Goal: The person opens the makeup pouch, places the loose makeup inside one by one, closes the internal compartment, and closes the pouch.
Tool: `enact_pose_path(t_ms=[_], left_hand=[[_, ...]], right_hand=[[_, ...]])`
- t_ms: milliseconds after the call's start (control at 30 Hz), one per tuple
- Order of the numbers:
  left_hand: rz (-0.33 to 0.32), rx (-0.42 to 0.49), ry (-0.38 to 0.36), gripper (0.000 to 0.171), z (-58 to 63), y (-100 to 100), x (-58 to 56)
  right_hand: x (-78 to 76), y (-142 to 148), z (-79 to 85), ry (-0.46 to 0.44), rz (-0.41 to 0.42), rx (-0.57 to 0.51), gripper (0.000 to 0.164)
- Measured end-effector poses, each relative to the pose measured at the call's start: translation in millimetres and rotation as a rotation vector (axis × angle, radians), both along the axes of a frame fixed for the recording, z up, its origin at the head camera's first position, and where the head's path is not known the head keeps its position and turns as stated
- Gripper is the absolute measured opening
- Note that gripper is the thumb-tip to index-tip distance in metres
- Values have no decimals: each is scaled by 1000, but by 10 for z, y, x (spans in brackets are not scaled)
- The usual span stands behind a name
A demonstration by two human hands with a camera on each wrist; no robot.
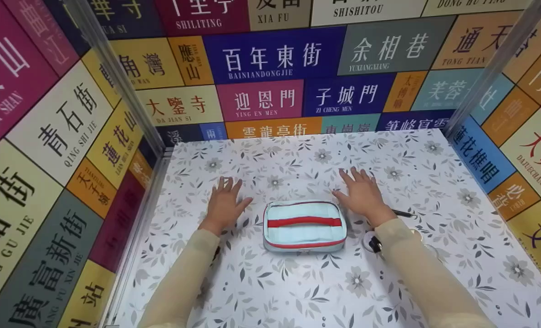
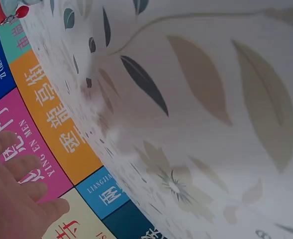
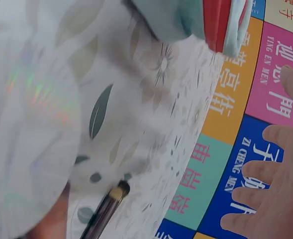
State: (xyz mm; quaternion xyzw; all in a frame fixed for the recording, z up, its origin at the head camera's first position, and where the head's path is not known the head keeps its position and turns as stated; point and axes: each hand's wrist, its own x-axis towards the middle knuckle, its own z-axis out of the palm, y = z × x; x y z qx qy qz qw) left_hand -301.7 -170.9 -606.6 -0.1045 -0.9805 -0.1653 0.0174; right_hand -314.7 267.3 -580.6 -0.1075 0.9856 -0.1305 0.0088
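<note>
A light blue zip pouch with red piping and a red carry strap lies on the table between the two hands. Its zip looks closed along the visible front. To its left, my left hand has its fingers spread and holds nothing. On the other side, my right hand is likewise spread, thumb toward the pouch's back right corner. Both hands show at the edges of their wrist views, left hand and right hand, each with relaxed fingers. Part of the pouch appears at the top of the right wrist view.
A shiny disc and a slim dark stick with a black tip lie by the right wrist. A small round white-and-black item is partly hidden by the right sleeve. Sign-printed panels wall in the floral-covered table.
</note>
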Motion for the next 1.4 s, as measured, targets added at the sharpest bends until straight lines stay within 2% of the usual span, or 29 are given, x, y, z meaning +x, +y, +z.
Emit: enact_pose_path(t_ms=[200, 400, 533, 833, 1067, 1400], left_hand=[[0, 71, 23, 72, -41, 86, -12], [5, 84, 41, 70, -41, 167, -10], [11, 124, 29, 65, -40, 242, -16], [11, 305, -2, 48, -77, 398, -11], [-35, 403, -29, 33, -130, 468, -16], [-21, 483, -185, 28, -137, 557, -25]], right_hand=[[-18, -144, 9, -17, 33, 19, 78], [-5, -299, 26, -45, 54, -31, 73], [13, -391, 33, -67, 74, -64, 67], [-11, -592, 43, -40, 138, -89, 55], [-6, -739, 17, -29, 188, -99, 47], [6, -893, -7, -71, 237, -99, 36]])
